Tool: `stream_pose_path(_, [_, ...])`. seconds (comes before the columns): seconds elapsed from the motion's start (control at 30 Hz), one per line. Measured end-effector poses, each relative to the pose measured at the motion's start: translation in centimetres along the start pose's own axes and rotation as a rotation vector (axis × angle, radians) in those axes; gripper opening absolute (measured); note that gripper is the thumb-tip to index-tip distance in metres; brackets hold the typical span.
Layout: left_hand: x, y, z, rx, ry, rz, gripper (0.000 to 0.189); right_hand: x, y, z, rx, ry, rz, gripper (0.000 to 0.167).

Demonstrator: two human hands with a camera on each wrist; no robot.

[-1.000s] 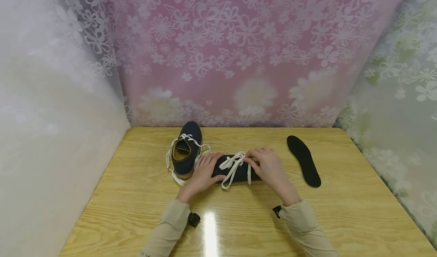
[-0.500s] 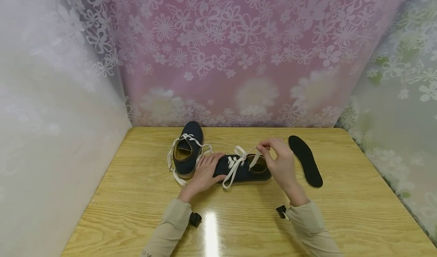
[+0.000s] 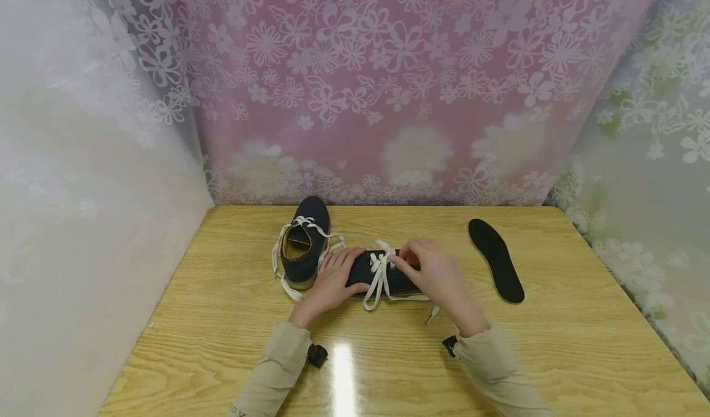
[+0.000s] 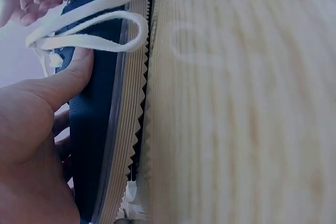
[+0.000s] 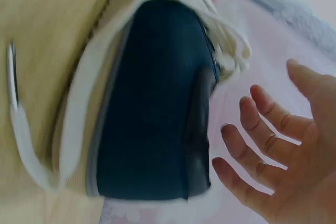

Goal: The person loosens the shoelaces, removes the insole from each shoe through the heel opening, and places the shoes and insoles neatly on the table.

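The navy shoe (image 3: 360,272) lies just below the centre of the head view, on the wood-grained surface (image 3: 222,306), with its long axis running left to right across the frame: toe at the left, heel end at the right, mostly covered from above by the right hand (image 3: 429,269). What matters most is that the white bow (image 3: 383,266) sits on the instep between the two hands, immediately left of the right fingertips, so the right hand is the nearer one to it. That hand is released: in the right wrist view all five fingertips stand loosely bent at the right of the frame, with a gap between them and the shoe, grasping nothing. The left hand (image 3: 329,281) grips the toe end, thumb along the near side and fingers over the far side; in the left wrist view its thumb tip lies just beside a drooping loop (image 4: 135,29), and whether they touch I cannot tell. The loose lace end (image 5: 13,74), metal-tipped, is off to the other side of the shoe from the right fingers, showing at the far left of the right wrist view.
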State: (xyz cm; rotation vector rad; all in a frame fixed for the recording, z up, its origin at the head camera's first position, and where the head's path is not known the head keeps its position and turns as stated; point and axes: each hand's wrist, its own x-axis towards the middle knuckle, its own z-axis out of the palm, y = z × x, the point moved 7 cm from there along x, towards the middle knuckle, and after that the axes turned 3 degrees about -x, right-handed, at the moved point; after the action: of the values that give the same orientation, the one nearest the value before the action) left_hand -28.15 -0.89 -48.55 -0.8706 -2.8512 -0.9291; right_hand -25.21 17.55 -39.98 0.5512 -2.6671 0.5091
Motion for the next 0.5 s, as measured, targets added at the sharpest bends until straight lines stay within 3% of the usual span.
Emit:
stream_pose_path(0.13, [0.0, 0.1, -0.1, -0.004, 0.004, -0.004, 0.078, -0.3, -1.6, 0.9, -0.12, 0.078, -0.111, 0.033])
stream_pose_path(0.27, [0.0, 0.2, -0.2, -0.017, 0.014, 0.001, 0.076, -0.5, -2.2, 1.5, -0.191, 0.124, -0.133, 0.032])
stream_pose_path(0.33, [0.0, 0.2, -0.2, -0.02, 0.014, 0.001, 0.076, -0.5, -2.1, 1.5, -0.146, 0.125, -0.114, 0.025])
stream_pose_path(0.5, [0.0, 0.2, -0.3, -0.021, 0.021, 0.0, 0.075, -0.3, -1.3, 0.6, 0.096, 0.144, -0.039, 0.018])
